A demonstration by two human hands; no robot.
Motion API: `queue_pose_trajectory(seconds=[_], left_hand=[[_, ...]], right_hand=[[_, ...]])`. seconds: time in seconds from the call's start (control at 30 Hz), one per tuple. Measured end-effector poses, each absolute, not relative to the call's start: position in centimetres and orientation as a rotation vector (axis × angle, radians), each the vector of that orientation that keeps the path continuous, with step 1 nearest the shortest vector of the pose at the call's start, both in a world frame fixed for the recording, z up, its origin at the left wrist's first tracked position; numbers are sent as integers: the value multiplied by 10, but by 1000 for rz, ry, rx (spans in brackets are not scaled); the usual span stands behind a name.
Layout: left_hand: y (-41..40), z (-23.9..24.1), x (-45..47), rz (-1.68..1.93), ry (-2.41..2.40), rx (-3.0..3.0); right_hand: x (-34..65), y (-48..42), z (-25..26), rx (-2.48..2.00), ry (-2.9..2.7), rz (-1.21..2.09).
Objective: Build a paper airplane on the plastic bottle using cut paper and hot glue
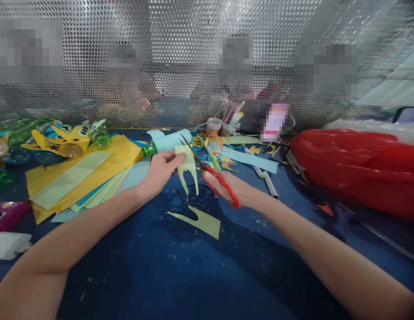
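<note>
Between the fingers and thumb of my left hand (163,171) is a pale green piece of paper (190,166), with two narrow strips hanging from its lower edge. My right hand (222,182) grips red-handled scissors (223,180). Their dark blades point up and left and are parted beside the paper's right edge. Below, a pale green paper offcut (207,221) with a curved notch hangs or lies over the blue table; whether it still joins the held piece, I cannot tell. A green bottle wrapped in light blue paper (171,140) lies just behind my left hand.
Yellow sheets (123,153) and other coloured papers spread at left, near decorated plastic bottles (73,140). Paper scraps (220,151) and a marker (269,184) lie behind my right hand. A red plastic bag (356,169) bulges at right. Perforated metal (183,53) rises behind the blue table (153,275).
</note>
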State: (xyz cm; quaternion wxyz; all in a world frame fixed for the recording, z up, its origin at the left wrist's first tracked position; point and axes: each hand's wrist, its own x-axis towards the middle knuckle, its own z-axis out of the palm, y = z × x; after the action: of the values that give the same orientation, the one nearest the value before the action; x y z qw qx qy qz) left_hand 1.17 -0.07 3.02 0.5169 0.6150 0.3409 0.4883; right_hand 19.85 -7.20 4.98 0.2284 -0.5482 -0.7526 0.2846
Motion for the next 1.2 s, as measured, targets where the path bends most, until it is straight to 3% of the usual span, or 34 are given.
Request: queue_pose_trajectory(seconds=[0.67, 1.2], left_hand=[[-1, 33, 15, 1144, 733, 1247], [7, 26, 11, 1178, 732, 1273]], right_hand=[[192, -69, 38, -1518, -1826, 956], [197, -68, 37, -1493, -1915, 859]])
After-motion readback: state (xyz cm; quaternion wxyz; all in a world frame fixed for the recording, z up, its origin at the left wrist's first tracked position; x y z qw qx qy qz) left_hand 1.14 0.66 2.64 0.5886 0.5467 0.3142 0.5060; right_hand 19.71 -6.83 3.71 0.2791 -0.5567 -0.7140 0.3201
